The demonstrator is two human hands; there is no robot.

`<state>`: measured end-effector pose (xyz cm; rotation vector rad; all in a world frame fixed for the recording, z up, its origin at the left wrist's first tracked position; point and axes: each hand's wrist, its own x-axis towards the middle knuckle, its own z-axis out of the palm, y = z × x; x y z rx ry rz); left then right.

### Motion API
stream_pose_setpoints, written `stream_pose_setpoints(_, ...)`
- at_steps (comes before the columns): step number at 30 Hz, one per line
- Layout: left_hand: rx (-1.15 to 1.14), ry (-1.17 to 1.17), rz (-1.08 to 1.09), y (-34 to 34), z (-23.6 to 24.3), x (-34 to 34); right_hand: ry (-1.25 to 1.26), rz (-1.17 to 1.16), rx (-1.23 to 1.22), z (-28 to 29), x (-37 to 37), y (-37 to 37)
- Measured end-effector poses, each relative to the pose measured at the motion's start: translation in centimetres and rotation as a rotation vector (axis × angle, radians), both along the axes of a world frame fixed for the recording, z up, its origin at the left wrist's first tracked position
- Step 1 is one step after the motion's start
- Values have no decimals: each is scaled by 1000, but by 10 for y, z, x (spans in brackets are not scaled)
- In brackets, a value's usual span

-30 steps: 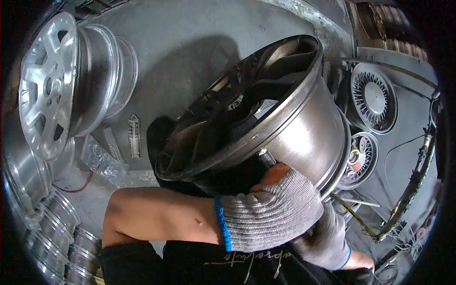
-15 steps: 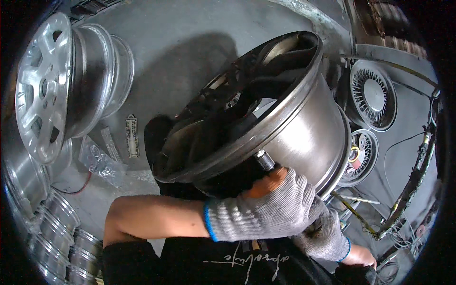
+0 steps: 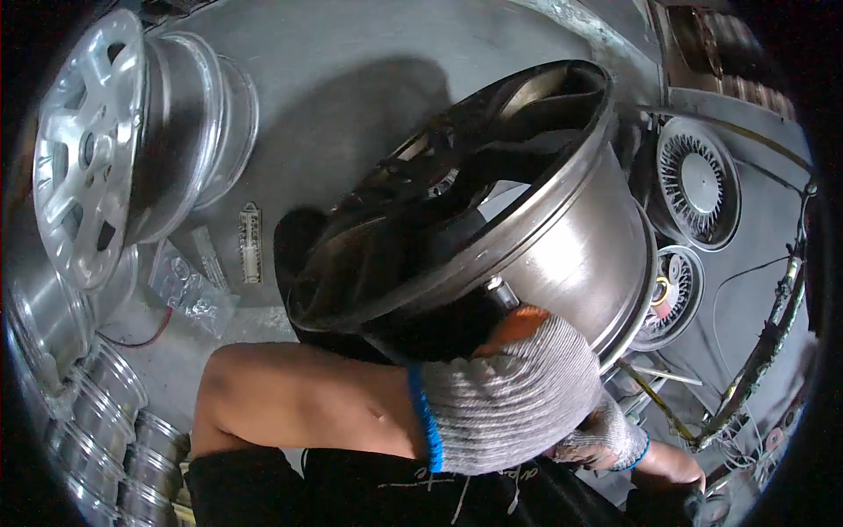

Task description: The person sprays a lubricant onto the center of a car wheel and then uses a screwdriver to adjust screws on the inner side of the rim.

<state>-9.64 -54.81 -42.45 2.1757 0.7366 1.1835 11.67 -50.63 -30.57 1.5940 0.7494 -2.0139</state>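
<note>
A big silver wheel rim [image 3: 571, 263] with a dark, sooty spoked face is tilted in front of my body. My left hand [image 3: 518, 395], in a grey knit glove with a blue cuff, is closed around a tool with a silver cylindrical end [image 3: 502, 293]. That end meets the wheel's outer lip. Orange shows beside the fingers; whether it is tool or glove I cannot tell. My right hand [image 3: 610, 435], gloved alike, is curled behind the left one, low beside the wheel. The left glove covers part of it, and what it grips is hidden.
On the left stands a silver spoked wheel [image 3: 88, 149], with several stacked rims [image 3: 92, 413] below it. A clear plastic bag [image 3: 189, 290] and a narrow metal strip [image 3: 251, 244] lie on the floor. Right, beyond a bent frame [image 3: 768, 338], are two mesh-spoked wheels [image 3: 699, 183].
My left hand and the tool have shifted slightly right, the wrist turning so the back of the glove shows more. The tool end stays at the wheel's lip. The whole view has shifted a little.
</note>
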Motion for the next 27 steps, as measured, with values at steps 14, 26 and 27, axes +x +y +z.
stream_pose_setpoints(14,-59,524,-27,39,54,21,47,1,367,30,-15,7)
stream_pose_setpoints(26,79,157,396,10,67,-24,69,133,772,9,18,-34)
stream_pose_setpoints(27,69,216,458,14,68,-43,130,54,926,1,14,-39)
